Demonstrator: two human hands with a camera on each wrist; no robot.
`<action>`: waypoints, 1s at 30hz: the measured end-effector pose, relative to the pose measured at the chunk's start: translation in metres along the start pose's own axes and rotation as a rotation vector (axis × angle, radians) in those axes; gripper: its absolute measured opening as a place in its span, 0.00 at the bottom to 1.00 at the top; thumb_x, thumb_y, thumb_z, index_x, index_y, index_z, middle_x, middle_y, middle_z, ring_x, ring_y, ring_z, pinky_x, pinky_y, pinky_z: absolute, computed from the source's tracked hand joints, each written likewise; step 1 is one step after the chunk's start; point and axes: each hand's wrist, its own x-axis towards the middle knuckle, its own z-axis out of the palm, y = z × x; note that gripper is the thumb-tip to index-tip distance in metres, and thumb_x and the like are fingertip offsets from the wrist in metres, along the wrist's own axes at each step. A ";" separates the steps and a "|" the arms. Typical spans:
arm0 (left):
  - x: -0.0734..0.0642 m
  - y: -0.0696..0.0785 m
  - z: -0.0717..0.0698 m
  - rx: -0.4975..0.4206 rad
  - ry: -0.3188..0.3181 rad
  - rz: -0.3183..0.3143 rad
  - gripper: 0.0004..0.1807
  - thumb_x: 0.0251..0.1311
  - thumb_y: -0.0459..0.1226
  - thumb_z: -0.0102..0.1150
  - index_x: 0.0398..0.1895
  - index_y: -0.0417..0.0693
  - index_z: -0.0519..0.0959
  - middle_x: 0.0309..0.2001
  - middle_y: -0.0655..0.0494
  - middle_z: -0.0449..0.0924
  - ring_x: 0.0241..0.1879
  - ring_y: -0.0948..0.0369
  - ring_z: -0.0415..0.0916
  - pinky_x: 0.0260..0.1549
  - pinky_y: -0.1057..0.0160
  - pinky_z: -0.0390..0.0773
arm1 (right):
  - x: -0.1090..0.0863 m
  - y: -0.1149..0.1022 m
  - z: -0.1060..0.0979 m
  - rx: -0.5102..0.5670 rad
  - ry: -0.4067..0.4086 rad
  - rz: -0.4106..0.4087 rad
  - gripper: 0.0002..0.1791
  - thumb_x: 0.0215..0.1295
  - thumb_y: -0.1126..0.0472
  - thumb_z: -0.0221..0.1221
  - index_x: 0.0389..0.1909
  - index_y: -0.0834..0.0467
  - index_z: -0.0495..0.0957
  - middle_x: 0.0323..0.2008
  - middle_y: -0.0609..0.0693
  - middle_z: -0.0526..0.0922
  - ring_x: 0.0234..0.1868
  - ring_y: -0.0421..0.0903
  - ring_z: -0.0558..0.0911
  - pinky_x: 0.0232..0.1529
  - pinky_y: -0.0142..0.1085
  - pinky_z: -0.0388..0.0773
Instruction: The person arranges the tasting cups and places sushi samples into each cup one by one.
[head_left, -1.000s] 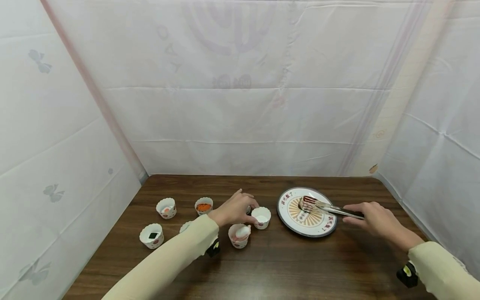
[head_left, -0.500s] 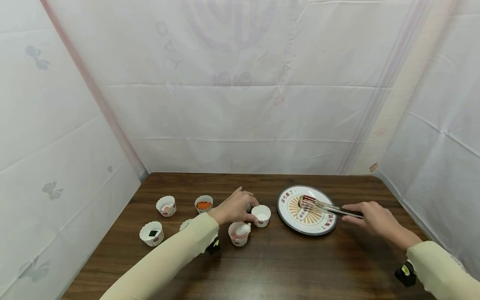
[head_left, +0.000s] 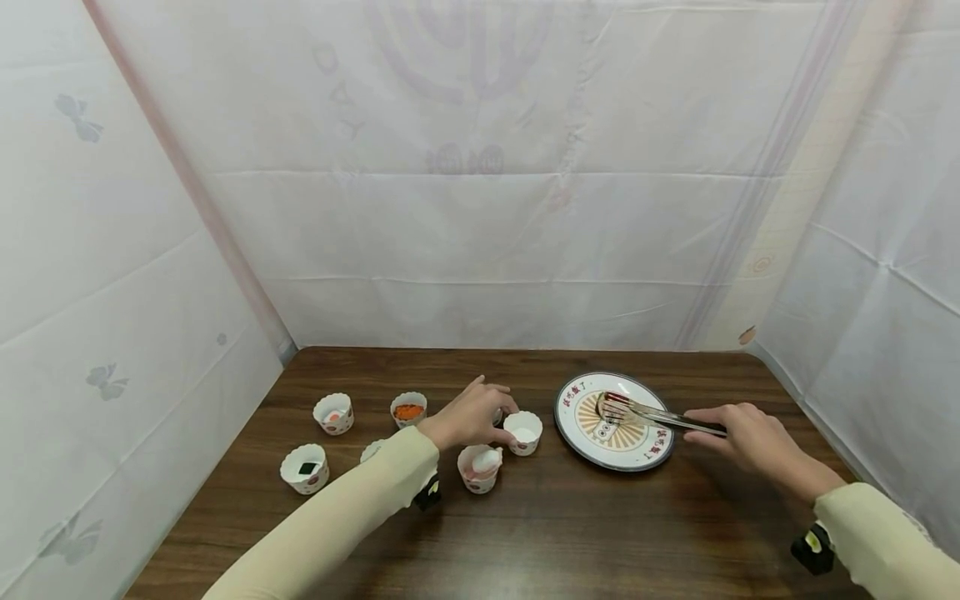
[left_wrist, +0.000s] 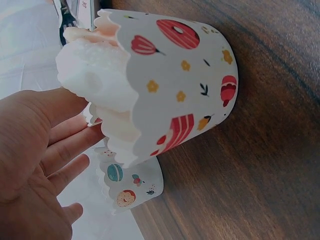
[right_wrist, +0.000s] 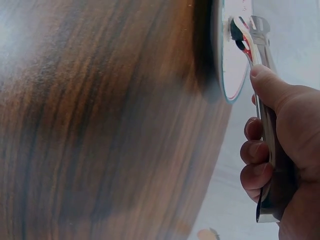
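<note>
My left hand (head_left: 472, 415) has its thumb and fingers around the left side of a white paper baking cup (head_left: 522, 432). Just in front of that hand stands a patterned baking cup (left_wrist: 180, 65) holding a white rounded lump (left_wrist: 95, 75) and something pale pink. With my right hand (head_left: 753, 437) I grip metal tongs (head_left: 675, 421), fingers curled round the handle. The tong ends reach over a round plate (head_left: 637, 454) with a sunburst print. A small dark and pale piece (right_wrist: 236, 32) is at the tong tips; its kind is unclear.
At the left stand a cup with a dark square (head_left: 305, 469), a cup with orange bits (head_left: 408, 412) and a cup with a pinkish piece (head_left: 333, 414). One cup (head_left: 371, 450) is partly under the left sleeve. Behind the wooden table (head_left: 600, 533) hangs pale cloth.
</note>
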 end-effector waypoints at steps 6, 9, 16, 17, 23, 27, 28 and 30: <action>-0.001 0.000 0.002 -0.005 0.005 0.003 0.22 0.58 0.46 0.76 0.53 0.47 0.86 0.54 0.56 0.86 0.72 0.53 0.67 0.75 0.38 0.48 | 0.002 -0.006 -0.010 -0.029 0.008 -0.007 0.27 0.64 0.44 0.69 0.58 0.56 0.85 0.51 0.65 0.86 0.25 0.39 0.74 0.16 0.36 0.63; -0.001 0.000 0.003 -0.007 0.009 0.003 0.22 0.58 0.46 0.76 0.52 0.47 0.86 0.54 0.55 0.86 0.72 0.52 0.67 0.75 0.38 0.47 | 0.003 -0.009 -0.014 -0.031 0.014 -0.027 0.27 0.65 0.44 0.69 0.58 0.56 0.85 0.50 0.64 0.87 0.26 0.40 0.78 0.16 0.35 0.65; 0.000 -0.001 0.002 -0.005 0.012 0.003 0.22 0.58 0.47 0.76 0.53 0.47 0.86 0.54 0.56 0.86 0.72 0.53 0.67 0.75 0.38 0.48 | 0.007 -0.022 -0.021 -0.022 0.056 -0.114 0.24 0.64 0.46 0.70 0.56 0.56 0.87 0.46 0.59 0.89 0.26 0.37 0.79 0.16 0.33 0.64; 0.000 -0.001 0.002 -0.009 0.009 0.001 0.22 0.58 0.47 0.76 0.53 0.47 0.86 0.55 0.56 0.85 0.72 0.53 0.67 0.75 0.39 0.47 | 0.008 -0.025 -0.021 -0.017 0.060 -0.128 0.23 0.64 0.47 0.70 0.55 0.56 0.87 0.44 0.58 0.89 0.25 0.35 0.76 0.15 0.33 0.63; 0.001 -0.001 0.002 -0.016 0.008 -0.003 0.23 0.57 0.47 0.76 0.53 0.48 0.86 0.55 0.56 0.85 0.73 0.53 0.66 0.75 0.39 0.46 | 0.013 -0.041 -0.020 0.035 0.042 -0.184 0.23 0.66 0.45 0.68 0.55 0.54 0.87 0.29 0.47 0.88 0.18 0.29 0.67 0.18 0.32 0.63; 0.001 -0.001 0.002 -0.024 0.013 0.002 0.23 0.56 0.47 0.77 0.52 0.48 0.86 0.55 0.55 0.85 0.73 0.51 0.65 0.75 0.38 0.46 | 0.018 -0.052 -0.018 0.048 0.039 -0.210 0.21 0.66 0.46 0.68 0.54 0.53 0.88 0.42 0.51 0.90 0.21 0.29 0.71 0.20 0.32 0.66; 0.001 -0.001 0.001 -0.029 0.014 0.005 0.23 0.56 0.47 0.77 0.52 0.48 0.86 0.55 0.54 0.85 0.73 0.51 0.65 0.75 0.37 0.46 | 0.019 -0.054 -0.017 0.052 0.036 -0.216 0.21 0.66 0.46 0.68 0.54 0.53 0.88 0.44 0.51 0.90 0.21 0.29 0.72 0.20 0.32 0.66; 0.001 -0.001 0.001 -0.040 0.014 0.005 0.23 0.56 0.47 0.77 0.52 0.48 0.86 0.55 0.54 0.85 0.73 0.50 0.64 0.75 0.37 0.46 | 0.022 -0.059 -0.015 0.053 0.039 -0.234 0.20 0.66 0.46 0.69 0.53 0.53 0.88 0.45 0.52 0.90 0.22 0.29 0.74 0.20 0.32 0.67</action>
